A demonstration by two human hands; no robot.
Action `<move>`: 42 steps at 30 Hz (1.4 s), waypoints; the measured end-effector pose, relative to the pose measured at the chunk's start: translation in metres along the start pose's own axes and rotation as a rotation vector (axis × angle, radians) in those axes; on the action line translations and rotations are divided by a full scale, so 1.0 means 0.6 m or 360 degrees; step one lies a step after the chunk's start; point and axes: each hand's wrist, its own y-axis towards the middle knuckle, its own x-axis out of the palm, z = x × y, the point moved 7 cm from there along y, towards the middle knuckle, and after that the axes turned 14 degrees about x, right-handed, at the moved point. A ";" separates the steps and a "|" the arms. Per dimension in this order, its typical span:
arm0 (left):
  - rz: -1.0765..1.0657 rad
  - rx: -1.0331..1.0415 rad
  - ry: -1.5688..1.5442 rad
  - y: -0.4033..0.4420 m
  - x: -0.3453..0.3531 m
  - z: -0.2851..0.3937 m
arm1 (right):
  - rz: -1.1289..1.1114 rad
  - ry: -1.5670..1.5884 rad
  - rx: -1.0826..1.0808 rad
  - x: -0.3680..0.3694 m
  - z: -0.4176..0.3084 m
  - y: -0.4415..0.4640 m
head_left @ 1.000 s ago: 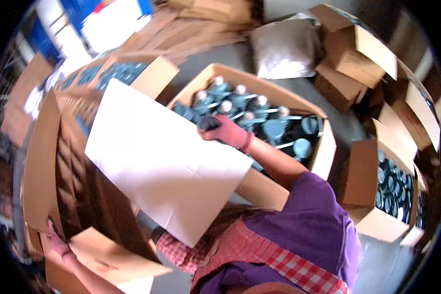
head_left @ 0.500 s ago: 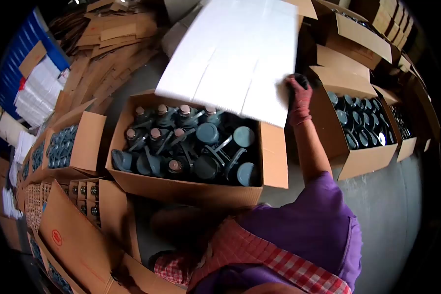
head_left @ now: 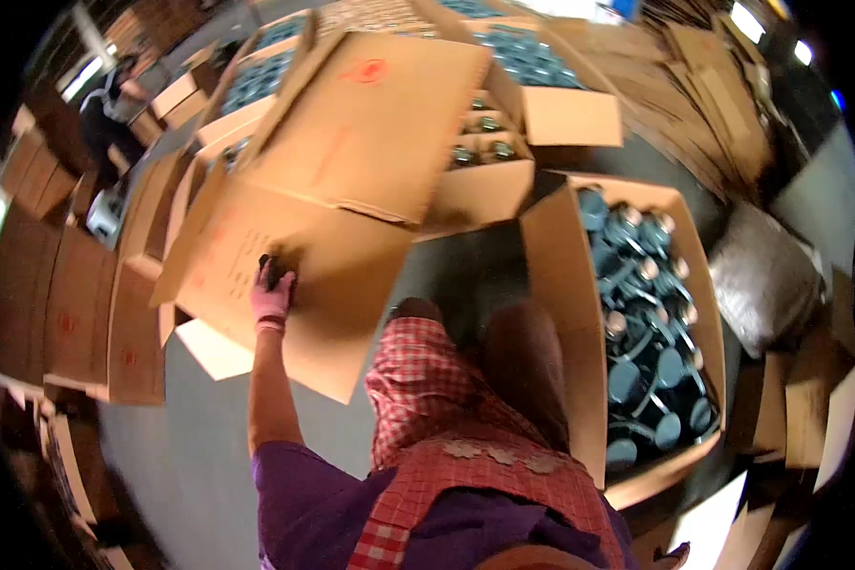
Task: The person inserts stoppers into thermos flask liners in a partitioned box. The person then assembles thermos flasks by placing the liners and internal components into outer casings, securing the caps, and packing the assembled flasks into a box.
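Note:
My left hand point(head_left: 273, 296), in a pink glove with dark fingertips, reaches over a flattened cardboard carton point(head_left: 337, 271) with red print. Its fingers are spread on the board's face; I cannot tell how firmly they touch. At the lower right edge, only a small dark part of my right hand point(head_left: 676, 554) shows, its fingers mostly hidden. Near it lies a white sheet point(head_left: 708, 522). To my right stands an open carton point(head_left: 556, 275) packed with dark glass jars or bottles point(head_left: 670, 366), some with grey-blue lids and others with pinkish tops.
Ahead, a divided carton point(head_left: 484, 195) holds bottles in cells, and beyond are boxes of blue-grey items point(head_left: 527, 57). A grey sack point(head_left: 765, 275) sits to the right. Tall cartons point(head_left: 76, 304) stand left. A person point(head_left: 114, 114) is at the far left.
My view has swung left. The white sheet that my right hand held over the jar carton is now low at the right. My left hand has come onto the flattened carton.

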 end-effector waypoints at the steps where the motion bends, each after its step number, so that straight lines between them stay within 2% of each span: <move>1: 0.0114 -0.0001 0.0110 -0.016 -0.038 0.004 | 0.0018 -0.0042 -0.0056 0.006 -0.039 -0.013; 3: 0.0383 -0.0017 0.0212 -0.060 -0.085 -0.022 | -0.0063 -0.0016 -0.0332 0.032 -0.145 -0.055; 4: 0.0312 -0.0108 0.0671 -0.077 -0.118 0.002 | -0.0229 0.0059 -0.0528 0.073 -0.213 -0.099; 5: 0.0423 -0.0195 0.0726 -0.098 -0.144 -0.010 | -0.0588 0.0272 -0.0711 0.126 -0.294 -0.161; 6: 0.0530 -0.0275 0.0778 -0.120 -0.164 -0.027 | -0.1139 0.0576 -0.0765 0.192 -0.385 -0.246; 7: 0.0715 -0.0407 0.0382 -0.143 -0.177 -0.052 | -0.1658 0.0914 -0.0329 0.240 -0.476 -0.394; 8: 0.0861 -0.0516 -0.0028 -0.161 -0.179 -0.079 | -0.1922 0.0811 -0.0383 0.209 -0.576 -0.637; 9: 0.0887 -0.0696 -0.0572 -0.181 -0.171 -0.146 | -0.2213 0.0699 -0.0551 0.241 -0.630 -0.773; 11: 0.0763 -0.1068 -0.1295 -0.192 -0.128 -0.131 | -0.2905 0.0454 -0.0798 0.336 -0.671 -1.037; 12: 0.0591 -0.0967 -0.1466 -0.184 -0.106 -0.140 | -0.3237 0.0377 -0.0792 0.392 -0.663 -1.159; 14: 0.0218 -0.0768 -0.1788 -0.176 -0.064 -0.149 | -0.3901 0.0039 -0.0402 0.551 -0.621 -1.370; 15: 0.0410 -0.1143 -0.2099 -0.174 -0.066 -0.058 | -0.3881 0.0381 -0.0167 0.557 -0.631 -1.452; 16: 0.0262 -0.1027 -0.1965 -0.175 -0.067 -0.113 | -0.4065 0.0312 0.0057 0.580 -0.620 -1.529; 18: 0.0277 -0.1197 -0.2073 -0.175 -0.055 -0.135 | -0.3933 0.0235 0.0689 0.542 -0.636 -1.606; 20: 0.0308 -0.1028 -0.1734 -0.179 -0.060 -0.167 | -0.3887 0.0444 0.0106 0.566 -0.657 -1.638; 21: 0.0223 -0.1041 -0.1215 -0.191 -0.080 -0.193 | -0.3828 0.0545 -0.0172 0.574 -0.665 -1.646; 22: 0.0277 -0.1037 -0.1068 -0.191 -0.077 -0.189 | -0.3709 0.1081 -0.1009 0.527 -0.708 -1.641; 23: 0.0356 -0.1044 -0.1054 -0.189 -0.073 -0.180 | -0.3622 0.0990 -0.0885 0.449 -0.734 -1.621; 25: 0.0459 -0.1038 -0.1017 -0.181 -0.056 -0.157 | -0.3173 0.0974 -0.0691 0.464 -0.730 -1.645; 26: 0.0512 -0.1019 -0.1002 -0.178 -0.048 -0.148 | -0.3684 0.0834 -0.0756 0.433 -0.734 -1.648; 28: 0.0590 -0.0957 -0.0984 -0.163 -0.032 -0.114 | -0.4219 0.1171 -0.0146 0.360 -0.755 -1.576; 31: 0.0768 -0.0777 -0.1248 -0.138 -0.003 -0.056 | -0.3934 0.1187 -0.0373 0.336 -0.836 -1.426; 32: 0.0758 -0.0701 -0.1529 -0.109 0.023 -0.026 | -0.3760 0.1163 -0.1002 0.313 -0.901 -1.345; 33: 0.0649 -0.0665 -0.1796 -0.068 0.062 0.046 | -0.3456 0.1328 -0.0790 0.302 -0.960 -1.252; 35: 0.0103 -0.0563 -0.2044 0.080 0.202 0.403 | -0.3193 0.2081 -0.0970 0.360 -1.146 -1.037; 36: -0.0233 -0.0220 -0.1927 0.150 0.264 0.546 | -0.3020 0.2433 -0.1067 0.382 -1.230 -0.931; 37: -0.0531 0.0262 -0.1882 0.267 0.366 0.646 | -0.3034 0.2690 -0.0484 0.292 -1.215 -0.797; 38: -0.0769 0.0754 -0.1868 0.373 0.464 0.746 | -0.2896 0.3356 -0.0374 0.260 -1.200 -0.689; 39: -0.0753 0.1029 -0.1567 0.274 0.419 0.978 | -0.2447 0.3221 -0.0676 0.232 -1.164 -0.657; 40: -0.0882 0.1454 -0.1254 0.259 0.422 1.102 | -0.2009 0.3031 -0.0936 0.203 -1.109 -0.642; 41: -0.0861 0.1410 -0.1452 0.239 0.415 1.164 | -0.1889 0.2597 -0.1174 0.224 -1.056 -0.655; 42: -0.0992 0.1304 -0.1883 0.241 0.433 1.180 | -0.2358 0.2472 -0.1013 0.282 -0.995 -0.694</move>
